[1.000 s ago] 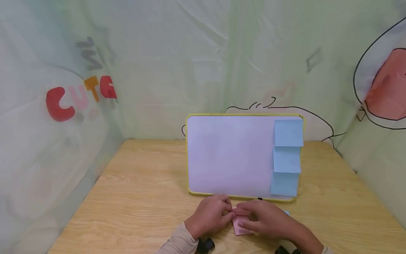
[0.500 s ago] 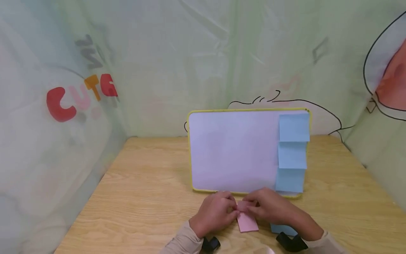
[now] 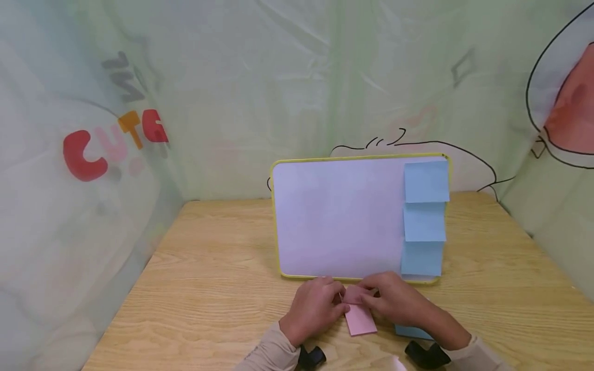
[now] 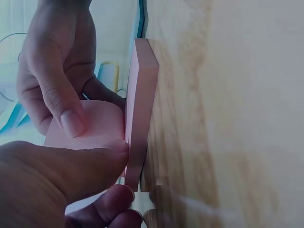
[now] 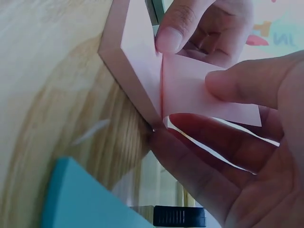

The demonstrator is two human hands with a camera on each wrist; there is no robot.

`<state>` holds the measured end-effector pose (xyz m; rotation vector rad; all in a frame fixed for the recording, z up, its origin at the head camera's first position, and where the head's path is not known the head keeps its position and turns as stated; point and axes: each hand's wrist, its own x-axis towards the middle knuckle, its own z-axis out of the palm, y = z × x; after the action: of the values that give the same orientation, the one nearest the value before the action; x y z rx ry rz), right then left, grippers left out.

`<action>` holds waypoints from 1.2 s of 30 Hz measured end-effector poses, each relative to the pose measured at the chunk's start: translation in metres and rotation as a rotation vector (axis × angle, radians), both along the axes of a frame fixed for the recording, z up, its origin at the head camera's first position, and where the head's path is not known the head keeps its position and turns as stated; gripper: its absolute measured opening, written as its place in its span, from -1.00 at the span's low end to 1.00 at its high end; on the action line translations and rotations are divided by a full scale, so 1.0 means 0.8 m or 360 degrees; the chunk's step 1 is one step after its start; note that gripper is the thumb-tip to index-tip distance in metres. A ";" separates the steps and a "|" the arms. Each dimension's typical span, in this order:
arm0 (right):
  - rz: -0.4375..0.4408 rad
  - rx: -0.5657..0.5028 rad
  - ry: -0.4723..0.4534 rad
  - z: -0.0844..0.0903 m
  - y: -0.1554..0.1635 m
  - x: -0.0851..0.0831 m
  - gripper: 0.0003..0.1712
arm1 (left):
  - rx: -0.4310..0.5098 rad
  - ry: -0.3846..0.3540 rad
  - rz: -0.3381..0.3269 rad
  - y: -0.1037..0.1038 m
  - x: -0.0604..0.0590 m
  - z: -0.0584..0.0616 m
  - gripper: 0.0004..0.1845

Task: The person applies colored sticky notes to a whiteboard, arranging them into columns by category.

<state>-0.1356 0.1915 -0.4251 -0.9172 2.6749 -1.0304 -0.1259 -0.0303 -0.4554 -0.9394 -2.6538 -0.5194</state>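
Pink sticky-note pad (image 3: pixel 360 319) lies flat on the wooden counter (image 3: pixel 209 288), just at 6 o'clock of the yellow-framed whiteboard (image 3: pixel 339 219).

Left hand (image 3: pixel 314 308) sits at 9 o'clock of the pad, fingers (image 5: pixel 170 33) pressing on its top at the far edge, thumb curled against the lifted sheet.

Right hand (image 3: pixel 396 301) sits at 3 o'clock of the pad. Thumb and fingers (image 5: pixel 247 88) pinch the top pink sheet (image 5: pixel 199 95), which is peeled up and curves away from the pad, attached along one edge.

Blue sticky-note pad (image 3: pixel 410 331) rests on the counter under the right wrist, at 3 o'clock of the pink pad.

Three blue notes (image 3: pixel 424 216) stacked in a column along the whiteboard's 3 o'clock edge.
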 end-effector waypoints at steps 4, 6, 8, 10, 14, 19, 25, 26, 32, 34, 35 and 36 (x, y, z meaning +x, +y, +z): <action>-0.0020 -0.0030 -0.0012 -0.002 0.001 0.000 -0.87 | 0.0003 -0.0055 0.0043 0.001 0.001 0.001 -0.77; -0.0033 -0.0049 -0.0017 -0.003 0.002 0.000 -0.86 | 0.0000 -0.0075 0.0067 0.001 0.002 0.001 -0.80; -0.0049 -0.0066 -0.0022 -0.004 0.002 -0.001 -0.84 | -0.0003 -0.0093 0.0088 0.001 0.003 0.001 -0.83; -0.0063 -0.0092 -0.0038 -0.006 0.003 -0.001 -0.82 | -0.0011 -0.0097 0.0107 0.000 0.004 0.000 -0.83; -0.0082 -0.0158 -0.0073 -0.009 0.005 0.000 -0.80 | -0.0033 -0.0089 0.0127 -0.001 0.005 -0.002 -0.82; -0.0108 -0.0180 -0.0077 -0.012 0.008 0.000 -0.81 | -0.0051 -0.0112 0.0120 0.000 0.004 -0.002 -0.82; -0.0160 -0.0180 -0.0072 -0.008 0.011 -0.001 -0.80 | -0.0043 -0.0122 0.0124 0.002 0.004 0.001 -0.83; -0.0167 -0.0180 -0.0076 -0.007 0.012 -0.001 -0.80 | -0.0039 -0.0129 0.0123 0.002 0.004 0.001 -0.83; -0.0206 -0.0171 -0.0062 -0.004 0.011 -0.002 -0.80 | -0.0028 -0.0146 0.0130 0.002 0.004 0.004 -0.84; -0.0218 -0.0164 -0.0056 -0.003 0.010 -0.002 -0.79 | -0.0024 -0.0155 0.0134 0.002 0.004 0.004 -0.84; -0.0222 -0.0159 -0.0059 -0.003 0.010 -0.003 -0.79 | -0.0024 -0.0162 0.0136 0.002 0.004 0.004 -0.84; -0.0227 -0.0151 -0.0055 -0.002 0.010 -0.003 -0.78 | -0.0022 -0.0169 0.0138 0.002 0.004 0.004 -0.84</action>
<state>-0.1381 0.1997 -0.4271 -0.7256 2.7163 -1.2006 -0.1226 -0.0290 -0.4518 -0.8172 -2.7821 -0.5456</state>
